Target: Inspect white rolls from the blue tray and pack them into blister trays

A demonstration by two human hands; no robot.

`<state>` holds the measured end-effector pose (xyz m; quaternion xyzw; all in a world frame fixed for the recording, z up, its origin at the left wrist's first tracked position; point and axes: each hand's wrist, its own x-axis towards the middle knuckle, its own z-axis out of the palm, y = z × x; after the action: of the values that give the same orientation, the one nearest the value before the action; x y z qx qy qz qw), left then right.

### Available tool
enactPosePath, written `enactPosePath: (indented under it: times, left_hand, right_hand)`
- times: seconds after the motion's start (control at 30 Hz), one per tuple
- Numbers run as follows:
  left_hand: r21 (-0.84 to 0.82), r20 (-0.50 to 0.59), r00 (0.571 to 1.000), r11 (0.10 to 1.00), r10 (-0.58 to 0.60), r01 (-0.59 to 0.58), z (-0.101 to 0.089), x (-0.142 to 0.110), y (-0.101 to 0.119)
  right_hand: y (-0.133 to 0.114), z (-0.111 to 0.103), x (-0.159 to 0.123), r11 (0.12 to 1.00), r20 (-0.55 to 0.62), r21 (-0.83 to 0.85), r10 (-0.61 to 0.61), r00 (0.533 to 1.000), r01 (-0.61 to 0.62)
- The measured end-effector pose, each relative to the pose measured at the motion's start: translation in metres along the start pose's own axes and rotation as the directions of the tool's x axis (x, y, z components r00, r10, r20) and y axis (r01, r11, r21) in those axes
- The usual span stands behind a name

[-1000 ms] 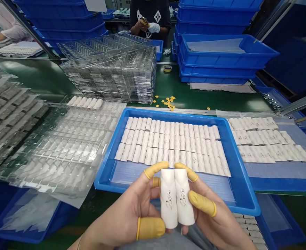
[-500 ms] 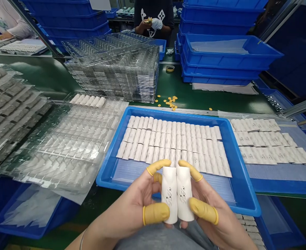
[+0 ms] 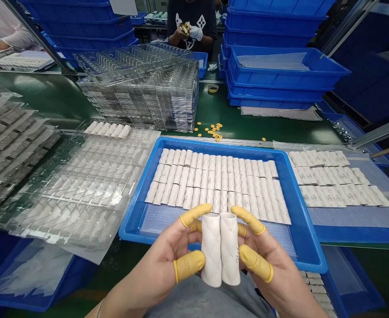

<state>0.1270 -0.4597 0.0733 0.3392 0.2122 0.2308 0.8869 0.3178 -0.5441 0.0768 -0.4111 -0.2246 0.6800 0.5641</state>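
Note:
Two white, tube-shaped pieces with wavy sides stand upright side by side in front of me. My left hand (image 3: 184, 247) grips the left white tube (image 3: 211, 251) between thumb and fingers. The right white tube (image 3: 229, 251) is held by my right hand (image 3: 261, 251); dark printed marks show at its right edge. Yellow finger cots cover the thumbs and some fingers of both hands. Just beyond lies a blue tray (image 3: 136, 221) holding rows of similar white tubes (image 3: 211, 179) on a translucent sheet.
Clear plastic blister trays (image 3: 78, 181) lie at left, with a tall stack of trays (image 3: 141, 97) behind. Small yellow discs (image 3: 214, 130) are scattered on the green table (image 3: 247, 128). More printed tubes (image 3: 340, 194) lie right. Blue bins (image 3: 280, 84) stand at back; a person (image 3: 192, 26) works opposite.
Both tubes have been turned in my fingers, so their printed faces have rotated mostly out of sight and their top openings show. The view has shifted slightly.

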Motion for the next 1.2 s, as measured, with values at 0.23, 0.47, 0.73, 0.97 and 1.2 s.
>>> enactPosePath:
  times: [0.23,0.47,0.73,0.97,1.2]
  left_hand:
    - [0.043,-0.018,0.999,0.999,-0.03,0.031,0.0029,0.0006,-0.003]
    - [0.025,-0.017,0.999,0.999,-0.035,0.036,0.0036,-0.0016,-0.0004]
    - [0.035,-0.05,0.998,0.999,-0.023,0.024,0.0061,-0.0018,0.0026]
    - [0.026,-0.032,0.999,0.999,-0.018,0.019,0.0046,-0.0025,-0.0005]
    - [-0.006,-0.019,1.0,1.0,-0.013,0.013,0.002,-0.001,-0.0042]
  right_hand:
    - [0.0034,0.0039,0.0014,1.0,0.03,-0.013,-0.021,0.999,0.021]
    - [0.0057,0.0013,-0.0025,0.998,0.024,-0.04,-0.046,0.999,0.047]
    - [0.0035,-0.0018,-0.0007,0.999,0.043,-0.041,-0.031,0.999,0.033]
    - [0.0054,-0.0027,-0.0023,0.999,0.072,-0.017,-0.05,0.996,0.052]
    - [0.0061,-0.0016,0.0007,0.994,0.022,-0.051,-0.099,0.995,0.1]
